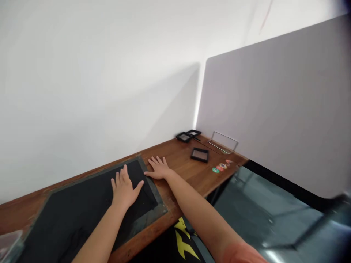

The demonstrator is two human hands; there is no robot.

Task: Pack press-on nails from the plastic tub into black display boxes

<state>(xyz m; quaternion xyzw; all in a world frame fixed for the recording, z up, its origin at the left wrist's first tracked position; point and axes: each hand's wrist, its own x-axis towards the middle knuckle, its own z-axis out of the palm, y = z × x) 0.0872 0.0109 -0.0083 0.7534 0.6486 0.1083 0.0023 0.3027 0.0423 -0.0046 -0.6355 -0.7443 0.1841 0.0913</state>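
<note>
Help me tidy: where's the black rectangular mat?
The mat is lower left in the head view, on the brown wooden table, beneath the left hand.

The counter [181, 157] holds a mat [79, 201] at left, left hand [123, 190] over it, right hand [159, 170] by its right edge; rightward, a frame [200, 155] between far frames [184, 137] and near discs [219, 168], a stand [226, 136] far right.

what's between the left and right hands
In the head view, part of the black mat and its grey border lie between the left hand and right hand.
</note>
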